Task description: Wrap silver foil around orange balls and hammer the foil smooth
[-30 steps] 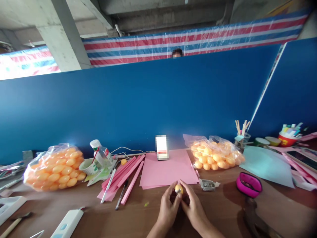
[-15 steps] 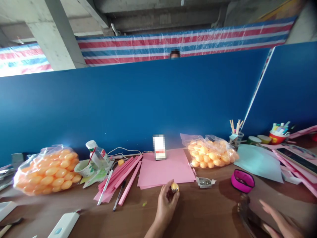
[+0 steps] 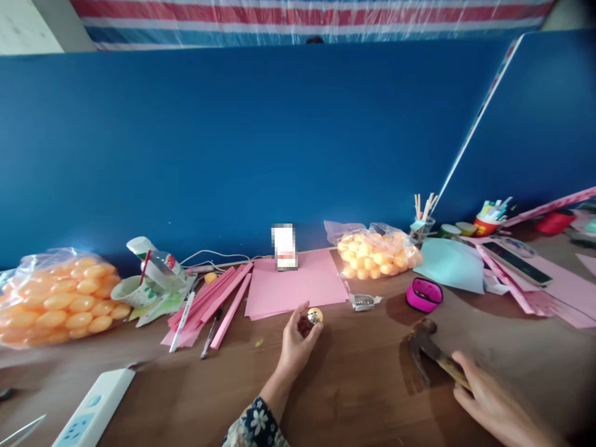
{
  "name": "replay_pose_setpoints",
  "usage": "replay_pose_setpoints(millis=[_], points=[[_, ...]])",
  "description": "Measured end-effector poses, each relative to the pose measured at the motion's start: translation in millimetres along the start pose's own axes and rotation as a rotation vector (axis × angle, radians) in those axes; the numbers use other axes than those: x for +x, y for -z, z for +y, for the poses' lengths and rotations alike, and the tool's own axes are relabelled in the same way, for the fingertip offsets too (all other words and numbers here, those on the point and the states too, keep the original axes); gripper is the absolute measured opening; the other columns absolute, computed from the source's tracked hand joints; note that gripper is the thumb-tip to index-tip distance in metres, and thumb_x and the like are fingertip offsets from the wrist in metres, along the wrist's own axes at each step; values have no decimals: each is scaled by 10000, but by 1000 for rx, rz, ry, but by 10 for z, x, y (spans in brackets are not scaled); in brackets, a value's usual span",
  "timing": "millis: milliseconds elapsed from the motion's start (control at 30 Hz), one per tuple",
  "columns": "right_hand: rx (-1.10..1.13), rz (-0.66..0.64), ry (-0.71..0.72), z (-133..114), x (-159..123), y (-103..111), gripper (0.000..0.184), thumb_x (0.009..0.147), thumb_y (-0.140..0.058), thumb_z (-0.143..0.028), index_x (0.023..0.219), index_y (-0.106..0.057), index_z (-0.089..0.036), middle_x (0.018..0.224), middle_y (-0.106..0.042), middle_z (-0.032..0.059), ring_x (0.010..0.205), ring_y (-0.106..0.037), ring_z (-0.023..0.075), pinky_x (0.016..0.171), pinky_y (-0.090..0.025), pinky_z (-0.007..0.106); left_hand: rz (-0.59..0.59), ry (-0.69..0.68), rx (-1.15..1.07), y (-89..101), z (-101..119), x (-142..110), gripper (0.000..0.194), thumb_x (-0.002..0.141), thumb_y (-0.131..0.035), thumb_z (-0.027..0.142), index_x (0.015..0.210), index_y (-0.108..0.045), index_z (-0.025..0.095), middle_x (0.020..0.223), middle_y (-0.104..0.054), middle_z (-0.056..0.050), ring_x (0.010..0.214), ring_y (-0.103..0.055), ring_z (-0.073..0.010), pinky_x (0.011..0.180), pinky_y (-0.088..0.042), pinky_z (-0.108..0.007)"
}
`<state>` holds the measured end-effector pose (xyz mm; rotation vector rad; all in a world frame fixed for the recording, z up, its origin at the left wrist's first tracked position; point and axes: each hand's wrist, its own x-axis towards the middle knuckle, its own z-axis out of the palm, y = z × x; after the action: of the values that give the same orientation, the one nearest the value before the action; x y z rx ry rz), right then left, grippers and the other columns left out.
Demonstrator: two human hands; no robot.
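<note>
- Head view, step in hand: the left hand (image 3: pixel 298 340) steadies a small ball (image 3: pixel 315 316) while the right hand (image 3: pixel 482 394) takes the handle of a claw hammer (image 3: pixel 435 351).
- Left grip: pinched on the ball between thumb and fingers. Judged sound practice: light, even pressure around the sides, since a round, shiny surface could slip.
- Right grip: wrapped about the end of the hammer's handle; firmness cannot be told, part of the hand being blurred. Advisable: settle the palm fully round the handle before raising it, and control the heavy head. The claw should be turned clear of the magenta ring-shaped holder (image 3: pixel 423 295) near it.
- Left fingertips should be well clear of the hammer head whenever it is lifted.
- Ball, location: at the left fingertips, over the counter (image 3: pixel 363 397), just in front of the near edge of the pink sheets (image 3: pixel 298 292) and left of a small silvery packet (image 3: pixel 364 302). Contact with the counter cannot be confirmed.
- Ball, appearance: rounded, two-toned, yellow-orange with a bright silvery portion facing the camera. Whether the silver part is a separate piece is too small to tell.
- Hammer, appearance: dark, worn-looking head with curved claw, wood-toned handle.
</note>
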<state>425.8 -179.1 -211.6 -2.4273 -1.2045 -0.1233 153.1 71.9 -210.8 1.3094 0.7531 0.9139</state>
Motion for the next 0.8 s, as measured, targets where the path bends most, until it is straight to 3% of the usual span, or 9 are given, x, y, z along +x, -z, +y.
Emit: replay_pose_setpoints(millis=[100,200,333,433,633,733,800], points=[[220,-201,-42,-172,-64,112,333,582,-566,-277,904,-640,-235,756,-711,97,617,-662,266,490,-485,301,-27,-4,-51,-8,20,-14,400,666,-683,304,1018,-555,166,864,-655,-48,758,-622,-153,702,-500,-269],[518,-276,-172,-486,-166,223,337,625,-614,-356,941,-650,-244,876,-703,112,759,-661,277,596,-517,319,-47,1,-63,-16,26,-12,398,668,-685,294,1022,-565,156,891,-665,-63,819,-627,-171,751,-497,-282],[651,-392,-180,-1027,-228,266,391,820,-427,-472,1087,-588,-236,741,-683,69,557,-635,185,478,-512,278,-103,2,-54,-17,27,-3,453,678,-680,279,1095,-561,146,961,-667,-81,870,-627,-182,798,-491,-295],[860,-518,-169,-1403,-150,268,412,848,-399,-487,1107,-555,-207,720,-640,47,538,-600,150,464,-509,252,-126,10,-55,-8,12,0,461,663,-695,276,1084,-569,136,924,-680,-83,838,-637,-187,773,-502,-297],[713,-458,9,-1753,-11,259,371,818,-483,-456,1087,-579,-219,575,-594,-7,457,-549,124,494,-501,228,-175,27,-59,-3,31,-18,448,678,-685,280,1081,-565,123,946,-676,-101,853,-637,-206,773,-510,-321],[619,-423,66,-1788,-36,224,374,832,-460,-452,1088,-575,-203,629,-628,15,485,-573,133,496,-504,225,-203,28,-27,-8,56,-32,459,699,-666,286,1114,-550,127,981,-669,-109,859,-633,-211,772,-512,-334],[492,-329,145,-1815,-47,204,370,846,-433,-450,1081,-575,-203,691,-660,41,534,-605,149,517,-515,229,-207,23,11,-8,52,-38,461,707,-658,288,1125,-550,128,985,-669,-112,857,-632,-213,773,-511,-340]])
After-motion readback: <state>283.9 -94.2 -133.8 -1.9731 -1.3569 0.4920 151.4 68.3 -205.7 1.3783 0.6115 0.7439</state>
